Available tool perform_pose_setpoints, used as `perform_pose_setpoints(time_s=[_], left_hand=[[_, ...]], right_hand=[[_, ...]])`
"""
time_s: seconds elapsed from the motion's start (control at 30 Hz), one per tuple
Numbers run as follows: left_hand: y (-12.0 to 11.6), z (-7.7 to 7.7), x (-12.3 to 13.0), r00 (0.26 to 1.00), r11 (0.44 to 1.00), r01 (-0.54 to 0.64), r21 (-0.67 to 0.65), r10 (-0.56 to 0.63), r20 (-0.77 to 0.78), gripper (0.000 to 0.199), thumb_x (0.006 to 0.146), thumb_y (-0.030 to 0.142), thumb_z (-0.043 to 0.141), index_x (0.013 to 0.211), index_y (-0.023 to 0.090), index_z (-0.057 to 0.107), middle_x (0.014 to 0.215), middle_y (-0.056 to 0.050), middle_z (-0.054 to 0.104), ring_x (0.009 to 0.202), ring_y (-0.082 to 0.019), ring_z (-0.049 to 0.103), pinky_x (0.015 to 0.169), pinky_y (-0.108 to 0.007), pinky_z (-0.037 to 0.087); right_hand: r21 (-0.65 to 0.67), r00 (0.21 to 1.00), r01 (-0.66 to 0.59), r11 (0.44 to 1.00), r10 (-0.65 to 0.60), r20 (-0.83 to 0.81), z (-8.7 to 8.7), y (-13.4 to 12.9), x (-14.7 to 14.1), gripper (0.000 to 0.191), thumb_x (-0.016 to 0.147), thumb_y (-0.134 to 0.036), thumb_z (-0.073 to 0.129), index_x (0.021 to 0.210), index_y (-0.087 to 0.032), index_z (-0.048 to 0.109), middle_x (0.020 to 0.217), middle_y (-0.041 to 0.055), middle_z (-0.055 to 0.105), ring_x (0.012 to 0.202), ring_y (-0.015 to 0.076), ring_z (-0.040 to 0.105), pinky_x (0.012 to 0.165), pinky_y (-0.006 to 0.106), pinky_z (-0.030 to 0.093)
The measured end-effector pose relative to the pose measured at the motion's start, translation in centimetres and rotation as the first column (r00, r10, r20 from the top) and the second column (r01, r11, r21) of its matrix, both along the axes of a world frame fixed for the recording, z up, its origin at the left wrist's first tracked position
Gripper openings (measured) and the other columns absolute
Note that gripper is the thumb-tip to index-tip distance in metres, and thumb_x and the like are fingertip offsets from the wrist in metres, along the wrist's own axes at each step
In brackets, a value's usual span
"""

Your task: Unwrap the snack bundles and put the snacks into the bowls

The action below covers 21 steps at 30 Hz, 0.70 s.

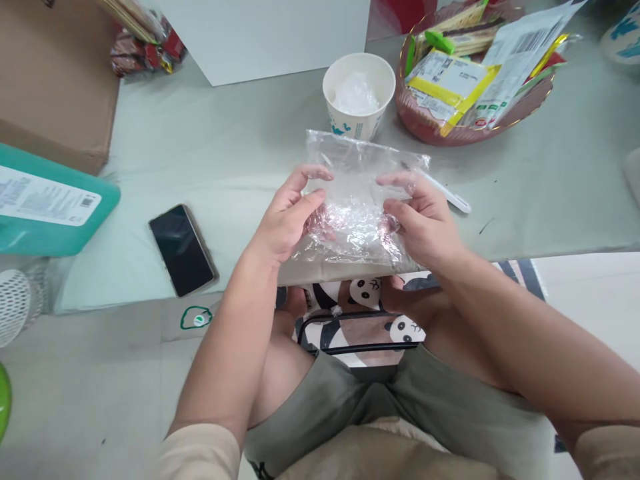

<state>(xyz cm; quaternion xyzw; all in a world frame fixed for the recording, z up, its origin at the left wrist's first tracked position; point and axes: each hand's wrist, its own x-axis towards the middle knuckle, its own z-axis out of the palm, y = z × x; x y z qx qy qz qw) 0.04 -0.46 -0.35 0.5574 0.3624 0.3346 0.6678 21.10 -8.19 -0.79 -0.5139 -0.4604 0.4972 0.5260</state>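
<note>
A clear, crinkled plastic bag (353,200) is held up between both hands above the table's front edge. My left hand (290,213) grips its left side, thumb and fingers closed on the film. On the opposite side, my right hand (423,213) has its thumb and fingers closed on the bag too. Just beyond the bag stands a white paper cup (359,90) with a blue print and crumpled clear plastic inside. Partly hidden behind my right hand lies a white plastic utensil (453,197), whose far end I cannot see.
Packaged snacks fill a pink glass bowl (425,123) at the back right. A smartphone (183,250) lies at the left, near a teal jug (60,230) and a cardboard box (55,80). A white panel (270,37) stands at the back.
</note>
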Motion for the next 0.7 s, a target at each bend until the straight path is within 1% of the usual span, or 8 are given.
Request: perform_pose_setpoints(time_s=[0.13,0.2,0.3,0.37,0.47,0.53,0.6,0.7], left_hand=[[0.0,0.5,0.0,0.996,0.996,-0.082,-0.019,0.081,-0.045,0.009,0.086,0.032,0.068,0.091,0.026,0.063,0.059,0.005,0.057,0.046,-0.012,0.061,0.042,-0.022,0.053],[0.2,0.8,0.0,0.993,0.995,-0.099,-0.003,0.099,-0.061,0.010,0.085,0.031,0.066,0.081,0.024,0.061,0.060,0.004,0.057,0.045,-0.011,0.059,0.043,-0.023,0.055],[0.4,1.1,-0.2,0.998,0.996,-0.057,-0.068,0.056,-0.014,0.023,0.087,0.042,0.060,0.075,0.022,0.062,0.064,0.000,0.057,0.048,-0.012,0.059,0.045,-0.025,0.056],[0.5,1.1,-0.2,0.998,0.993,-0.056,-0.100,0.057,0.008,0.030,0.087,0.048,0.059,0.074,0.022,0.062,0.066,-0.002,0.058,0.048,-0.011,0.055,0.040,-0.023,0.049],[0.3,0.6,-0.1,0.994,0.995,-0.095,-0.009,0.094,-0.054,0.021,0.078,0.035,0.074,0.074,0.022,0.059,0.069,0.000,0.059,0.050,-0.008,0.051,0.041,-0.020,0.044],[0.2,0.0,0.0,0.991,0.993,-0.090,0.074,0.097,-0.092,0.023,0.071,0.023,0.078,0.079,0.022,0.057,0.077,0.000,0.063,0.055,-0.009,0.058,0.047,-0.022,0.049],[0.2,-0.8,0.0,0.992,0.988,-0.070,0.135,0.083,-0.098,0.027,0.072,0.020,0.077,0.089,0.024,0.057,0.087,0.000,0.066,0.062,-0.011,0.065,0.052,-0.024,0.054],[0.4,-1.7,0.0,0.992,0.974,-0.064,0.217,0.085,-0.089,0.044,0.077,0.018,0.076,0.113,0.030,0.055,0.093,0.001,0.066,0.069,-0.014,0.072,0.056,-0.025,0.056]], right_hand=[[0.092,0.996,0.077,0.993,-0.080,0.031,-0.3,-0.1,0.1,0.019,0.089,-0.045,0.069,0.100,-0.030,0.069,0.069,-0.0042,0.058,0.051,0.0097,0.054,0.049,0.026,0.049],[0.099,0.995,0.082,0.992,-0.087,0.041,-0.3,-0.1,0.2,0.020,0.091,-0.048,0.066,0.092,-0.028,0.069,0.069,-0.0030,0.059,0.051,0.0102,0.055,0.050,0.027,0.050],[0.067,0.998,0.044,0.997,-0.048,0.048,0.0,-0.1,0.5,0.033,0.094,-0.056,0.060,0.086,-0.026,0.068,0.065,-0.0015,0.057,0.050,0.0117,0.056,0.049,0.028,0.050],[0.081,0.995,0.020,0.996,-0.028,0.099,0.3,-0.1,0.6,0.046,0.095,-0.066,0.055,0.082,-0.024,0.067,0.069,0.0009,0.061,0.054,0.0132,0.058,0.052,0.030,0.052],[0.086,0.971,-0.001,0.996,-0.019,0.237,0.6,-0.1,0.6,0.052,0.095,-0.070,0.054,0.076,-0.022,0.064,0.075,0.0028,0.065,0.061,0.0133,0.059,0.056,0.030,0.053],[0.063,0.961,0.005,0.998,-0.022,0.275,0.3,0.0,0.5,0.040,0.092,-0.062,0.065,0.081,-0.023,0.061,0.071,-0.0003,0.062,0.058,0.0117,0.056,0.053,0.027,0.049],[0.042,0.976,0.030,0.999,-0.038,0.215,-0.2,0.1,0.4,0.031,0.088,-0.050,0.074,0.099,-0.027,0.058,0.068,-0.0048,0.059,0.054,0.0112,0.054,0.050,0.026,0.046],[-0.023,0.993,0.041,0.999,-0.039,0.111,-0.9,0.4,0.4,0.049,0.083,-0.038,0.079,0.122,-0.030,0.051,0.072,-0.0063,0.064,0.055,0.0135,0.060,0.052,0.027,0.050]])
